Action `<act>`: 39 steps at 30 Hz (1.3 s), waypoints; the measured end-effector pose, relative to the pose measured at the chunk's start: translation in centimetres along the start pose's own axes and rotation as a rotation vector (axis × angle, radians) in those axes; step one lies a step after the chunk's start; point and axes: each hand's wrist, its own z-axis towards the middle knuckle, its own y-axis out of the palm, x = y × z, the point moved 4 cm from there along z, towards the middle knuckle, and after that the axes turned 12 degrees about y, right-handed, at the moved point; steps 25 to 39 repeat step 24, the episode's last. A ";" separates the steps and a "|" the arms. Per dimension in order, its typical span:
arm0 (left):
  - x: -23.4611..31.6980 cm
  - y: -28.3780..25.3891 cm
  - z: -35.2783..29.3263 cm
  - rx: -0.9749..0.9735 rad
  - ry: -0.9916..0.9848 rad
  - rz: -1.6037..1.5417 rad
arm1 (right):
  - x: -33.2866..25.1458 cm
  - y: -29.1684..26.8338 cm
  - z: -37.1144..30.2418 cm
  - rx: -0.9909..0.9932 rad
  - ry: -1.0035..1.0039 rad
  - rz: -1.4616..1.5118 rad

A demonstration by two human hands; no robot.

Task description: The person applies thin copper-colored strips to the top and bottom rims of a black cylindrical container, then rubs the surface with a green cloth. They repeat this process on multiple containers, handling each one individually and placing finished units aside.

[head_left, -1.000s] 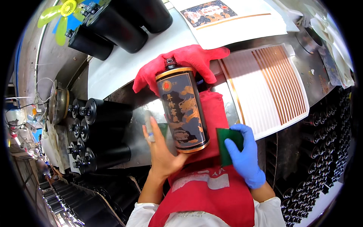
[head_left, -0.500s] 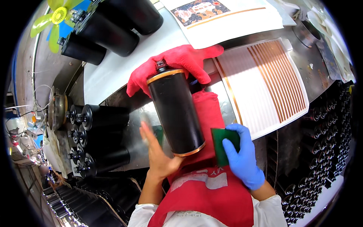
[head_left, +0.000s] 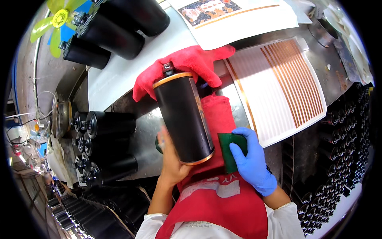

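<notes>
A black cylinder (head_left: pixel 181 117) with gold-coloured bands at both ends and a small metal neck lies tilted, its neck end on a pink cloth (head_left: pixel 187 59) and its base toward me. Printed decoration shows along its right side. My bare left hand (head_left: pixel 172 161) is closed against the lower left side, thumb near the base; its fingertips are slightly blurred. Behind them a bit of something green (head_left: pixel 158 144) peeks out. My right hand (head_left: pixel 250 161), in a blue glove, pinches a flat green scraper (head_left: pixel 227 155) just right of the cylinder, apart from it.
To the right lies a white sheet (head_left: pixel 274 95) of copper-coloured strips; a printed sheet (head_left: pixel 254 24) is behind. Black cylinders lie at left (head_left: pixel 111 123) and stand at the back left (head_left: pixel 111 34), beside a green fan (head_left: pixel 59 18). Racked cylinders (head_left: pixel 338 159) fill the right.
The cylinder has turned about its length, bringing printed decoration into view on its right side. My left fingers have moved in against it. The scraper has shifted slightly left.
</notes>
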 end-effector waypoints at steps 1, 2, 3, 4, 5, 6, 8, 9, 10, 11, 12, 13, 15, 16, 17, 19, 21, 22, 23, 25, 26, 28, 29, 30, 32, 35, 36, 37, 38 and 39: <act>0.0 0.4 -0.3 0.048 -0.055 -0.141 | -0.7 0.0 -0.1 -0.008 -0.052 0.007; 0.4 1.2 -1.3 0.098 -0.122 -0.282 | -2.1 0.1 -0.6 -0.026 -0.099 0.012; 0.7 0.9 -1.0 0.062 -0.045 -0.118 | -3.4 0.3 -1.2 -0.038 -0.138 0.019; 1.0 0.7 -0.9 0.037 0.025 0.055 | -4.1 0.9 -1.7 -0.149 -0.156 -0.005; 1.3 0.5 -0.9 0.032 0.093 0.228 | -4.4 1.5 -2.0 -0.167 -0.184 -0.069; 1.3 0.5 -0.4 0.022 0.092 0.188 | -3.9 1.4 -1.5 -0.166 -0.119 -0.001; 0.9 0.6 -0.5 0.081 0.052 -0.021 | -2.3 0.9 -0.8 -0.122 -0.005 0.068; 0.1 1.0 -1.3 0.151 0.013 -0.188 | -1.6 0.5 -0.5 -0.099 0.074 0.034; -0.5 1.2 -1.9 0.222 -0.026 -0.355 | -0.8 0.5 -0.2 -0.119 0.068 0.053; -0.8 1.2 -2.1 0.212 -0.025 -0.324 | -0.2 0.5 0.2 -0.126 0.060 0.068; -1.2 1.0 -2.3 0.203 -0.025 -0.292 | 0.2 0.2 0.6 -0.171 0.128 0.172; -1.6 0.8 -2.5 0.195 -0.025 -0.259 | 0.2 -0.4 1.2 -0.243 0.251 0.358; -1.5 -0.1 -2.9 0.185 -0.021 -0.142 | -2.3 -2.0 3.7 -0.163 0.147 0.462; -1.1 -0.9 -2.7 0.214 0.021 -0.042 | -4.3 -2.2 5.2 -0.195 0.142 0.331; -0.6 -1.6 -2.5 0.243 0.072 0.052 | -6.9 -2.0 6.8 -0.214 0.138 0.200; -0.7 -4.1 -4.4 0.367 0.027 0.220 | -12.3 0.5 10.2 -0.245 -0.147 0.154; 0.0 -7.1 -4.6 0.530 0.021 0.592 | -15.7 2.8 13.5 -0.240 -0.307 -0.158; 0.7 -8.7 -4.5 0.578 0.012 0.851 | -16.5 4.0 14.9 -0.271 -0.424 -0.393; 0.4 -10.7 -6.3 0.663 -0.094 1.008 | -17.1 4.3 15.9 -0.301 -0.527 -0.635; 0.2 -10.3 -6.1 0.676 -0.090 0.981 | -17.4 3.8 15.6 -0.286 -0.522 -0.661; 0.2 -10.3 -6.1 0.676 -0.090 0.981 | -17.4 3.8 15.6 -0.286 -0.522 -0.661; 0.2 -10.3 -6.1 0.676 -0.090 0.981 | -17.4 3.8 15.6 -0.286 -0.522 -0.661; 0.2 -10.3 -6.1 0.676 -0.090 0.981 | -17.4 3.8 15.6 -0.286 -0.522 -0.661; 0.2 -10.3 -6.1 0.676 -0.090 0.981 | -17.4 3.8 15.6 -0.286 -0.522 -0.661; 0.2 -10.3 -6.1 0.676 -0.090 0.981 | -17.4 3.8 15.6 -0.286 -0.522 -0.661; 0.2 -10.3 -6.1 0.676 -0.090 0.981 | -17.4 3.8 15.6 -0.286 -0.522 -0.661; 0.2 -10.3 -6.1 0.676 -0.090 0.981 | -17.4 3.8 15.6 -0.286 -0.522 -0.661; 0.2 -10.3 -6.1 0.676 -0.090 0.981 | -17.4 3.8 15.6 -0.286 -0.522 -0.661; 0.2 -10.3 -6.1 0.676 -0.090 0.981 | -17.4 3.8 15.6 -0.286 -0.522 -0.661; 0.2 -10.3 -6.1 0.676 -0.090 0.981 | -17.4 3.8 15.6 -0.286 -0.522 -0.661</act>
